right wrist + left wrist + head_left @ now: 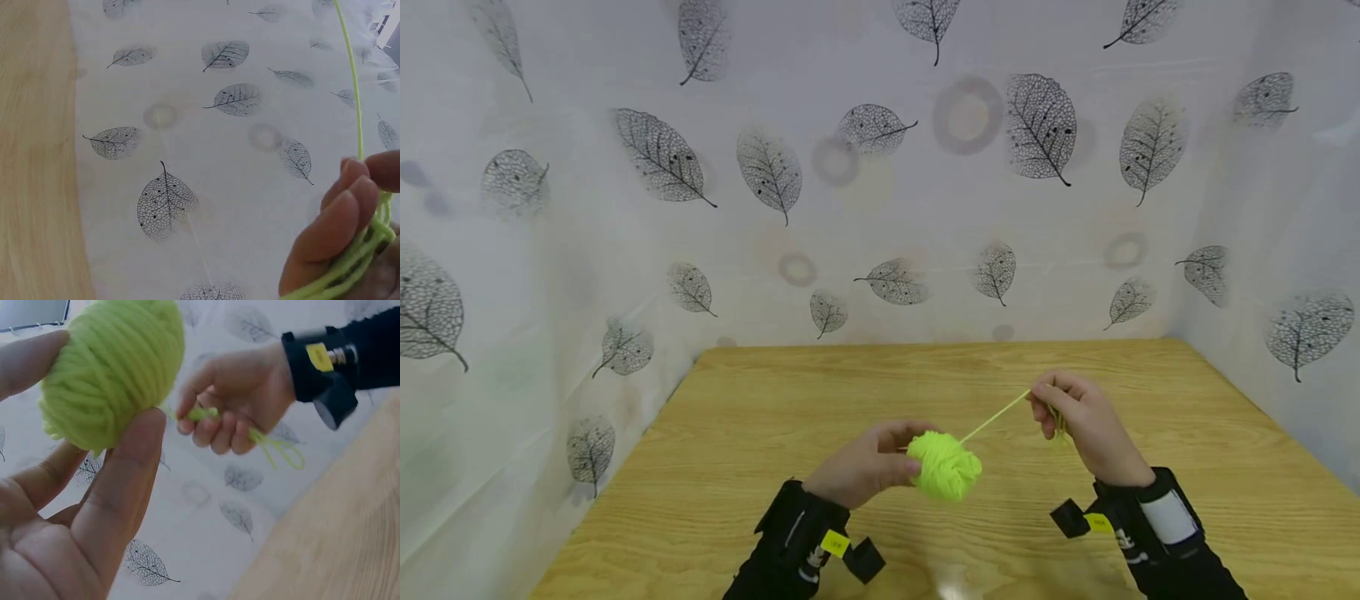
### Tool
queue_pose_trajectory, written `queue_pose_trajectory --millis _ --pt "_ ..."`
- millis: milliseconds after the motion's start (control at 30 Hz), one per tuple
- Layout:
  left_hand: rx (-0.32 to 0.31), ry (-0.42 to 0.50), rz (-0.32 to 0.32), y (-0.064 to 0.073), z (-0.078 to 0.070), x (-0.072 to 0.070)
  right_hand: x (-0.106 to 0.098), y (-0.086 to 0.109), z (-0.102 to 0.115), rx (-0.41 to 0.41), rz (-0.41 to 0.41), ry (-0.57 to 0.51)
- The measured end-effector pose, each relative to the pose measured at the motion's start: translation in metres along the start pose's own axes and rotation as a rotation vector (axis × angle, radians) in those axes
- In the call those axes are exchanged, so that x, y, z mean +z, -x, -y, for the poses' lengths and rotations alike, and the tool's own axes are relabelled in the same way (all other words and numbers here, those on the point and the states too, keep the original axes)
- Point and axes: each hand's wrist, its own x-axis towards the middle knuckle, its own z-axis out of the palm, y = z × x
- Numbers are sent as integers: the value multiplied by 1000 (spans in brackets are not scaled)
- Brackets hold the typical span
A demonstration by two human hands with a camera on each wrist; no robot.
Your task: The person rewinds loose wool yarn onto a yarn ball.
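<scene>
A ball of neon yellow-green yarn [946,467] is held above the table by my left hand [876,462]. In the left wrist view the thumb and fingers grip the yarn ball [119,369] from its side and underneath. A taut strand [996,417] runs from the ball up to my right hand [1086,421], which pinches it between thumb and forefinger. Several loose loops of yarn [356,262] lie gathered in the right palm under the curled fingers, as the right wrist view shows. A few loop ends [284,453] hang out below that hand.
Below both hands lies a wood-grain table [820,392]. White sheeting with a printed leaf pattern [865,208] closes off the back and both sides. Each wrist wears a black band, the left band [805,533] and the right band [1157,517], with a small camera block.
</scene>
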Motion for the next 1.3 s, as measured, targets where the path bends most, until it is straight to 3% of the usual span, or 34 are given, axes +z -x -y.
queue_pose_trajectory --millis 133,267,367,500,633,800,967,1100,1300 --pt "70 120 -46 2 -6 4 3 -2 -8 93 112 150" --pt "167 211 -127 3 -10 8 12 -3 -16 164 243 222" --pt "223 273 -206 1 -11 10 22 -2 -21 175 329 275" --pt "223 332 -361 -2 -11 11 39 2 -23 141 404 332" --pt "200 282 -515 -5 -11 13 54 6 -23 62 461 334" --pt "215 191 -656 -9 -11 16 68 11 -20 -26 490 328" --pt "211 92 -788 -11 -9 17 76 16 -14 -61 512 330" --pt "208 1 -856 -14 -6 16 80 20 -10 -114 531 339" --pt "211 -122 -893 -15 1 10 78 23 -2 -164 557 359"
